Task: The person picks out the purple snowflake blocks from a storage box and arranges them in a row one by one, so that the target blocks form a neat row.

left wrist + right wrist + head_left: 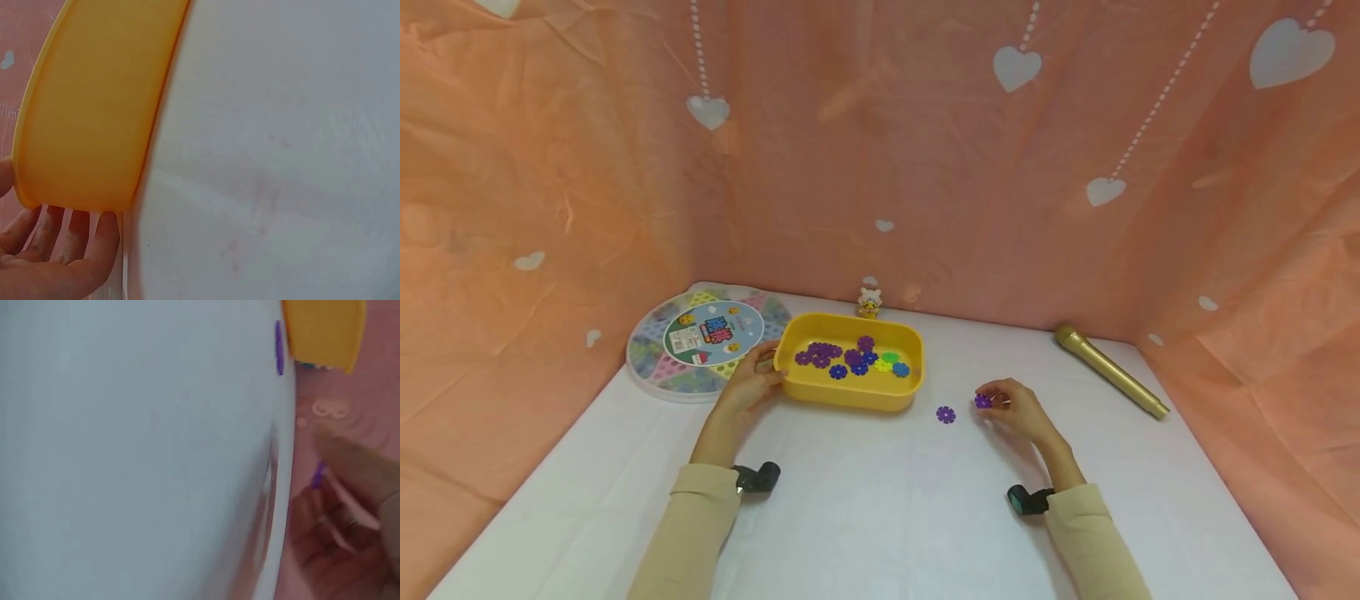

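Note:
A yellow plastic basin (850, 397) stands on the white table, with several purple, blue, green and yellow snowflake discs (822, 354) inside. My left hand (751, 385) holds its left end. In the left wrist view the fingertips (107, 226) touch the end wall of the basin (94, 112), and the thumb is at the rim. To the right, my right hand (1017, 410) pinches a purple snowflake disc (982, 402) just above the table. Another purple disc (946, 414) lies flat between that hand and the basin.
A round clear-lidded case (651, 367) with a printed label lies left of the basin. Behind the basin stands a small figurine (869, 304). A gold microphone (1112, 372) lies at the far right. Orange cloth (880, 167) with hearts encloses the back and sides.

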